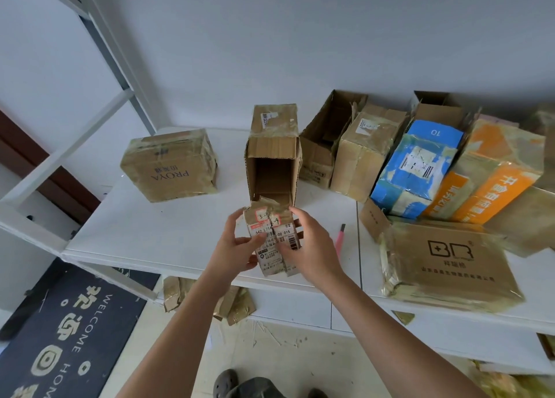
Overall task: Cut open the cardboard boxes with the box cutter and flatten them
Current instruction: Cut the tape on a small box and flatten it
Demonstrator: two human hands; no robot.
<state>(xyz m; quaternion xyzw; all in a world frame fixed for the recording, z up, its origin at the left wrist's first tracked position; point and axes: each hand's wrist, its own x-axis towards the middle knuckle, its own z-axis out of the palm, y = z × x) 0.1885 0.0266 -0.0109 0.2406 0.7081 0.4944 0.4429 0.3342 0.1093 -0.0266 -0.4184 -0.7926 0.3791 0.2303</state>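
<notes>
Both hands, left hand [237, 241] and right hand [309, 241], grip the open box's [271, 163] flaps; box cutter [340, 239] apparently just right.

Both forearms are bare to the frame's edge, and a dark perforated clog [225, 383] covers one foot.

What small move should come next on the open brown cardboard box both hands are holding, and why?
Probably press the open brown cardboard box flat. Its top already gapes open, its labelled near flaps are split down the middle, and the left hand and right hand grip one each. The pink box cutter lies unused on the white table.
</notes>
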